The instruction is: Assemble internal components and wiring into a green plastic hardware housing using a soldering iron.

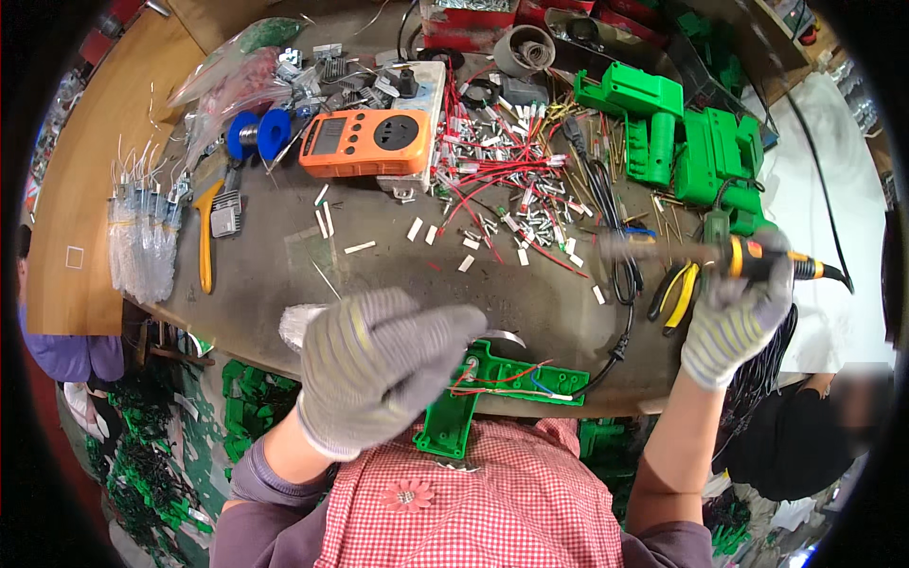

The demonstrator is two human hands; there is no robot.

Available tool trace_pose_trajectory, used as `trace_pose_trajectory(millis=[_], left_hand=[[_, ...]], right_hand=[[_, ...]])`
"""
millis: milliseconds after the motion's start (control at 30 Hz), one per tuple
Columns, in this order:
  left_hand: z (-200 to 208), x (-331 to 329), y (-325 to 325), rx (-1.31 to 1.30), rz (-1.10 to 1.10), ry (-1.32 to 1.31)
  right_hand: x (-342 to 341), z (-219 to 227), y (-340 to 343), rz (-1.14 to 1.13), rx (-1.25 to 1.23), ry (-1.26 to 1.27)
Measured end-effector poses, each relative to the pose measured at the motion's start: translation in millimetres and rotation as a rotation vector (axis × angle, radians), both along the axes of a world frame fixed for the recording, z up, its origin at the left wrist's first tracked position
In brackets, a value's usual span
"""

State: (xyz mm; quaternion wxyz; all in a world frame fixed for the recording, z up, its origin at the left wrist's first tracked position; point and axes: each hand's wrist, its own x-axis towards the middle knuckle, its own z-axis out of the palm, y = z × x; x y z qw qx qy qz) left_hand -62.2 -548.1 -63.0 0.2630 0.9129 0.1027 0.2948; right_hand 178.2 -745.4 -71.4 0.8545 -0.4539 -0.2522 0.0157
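Open green casing, wires inside, lies at the counter's front edge; black-and-yellow soldering iron points left.

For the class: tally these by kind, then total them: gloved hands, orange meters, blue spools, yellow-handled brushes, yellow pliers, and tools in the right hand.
Gloved hands (left hand, right hand): 2
Orange meter: 1
Blue spool: 1
Yellow-handled brush: 1
Yellow pliers: 1
Soldering iron in the right hand: 1
Total: 7
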Motion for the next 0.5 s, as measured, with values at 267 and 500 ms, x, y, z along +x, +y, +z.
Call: trace_pose_trajectory(millis=[267,500], left_hand=[[-3.4,3.9,-15.1,0.042,-0.078,0.023],[-5.9,4.8,-17.7,-0.064,-0.063,0.088]], right_hand=[[-39.0,-33.4,-18.7,-0.005,0.068,0.44],[-42.3,-42.0,-12.8,0.067,0.073,0.431]])
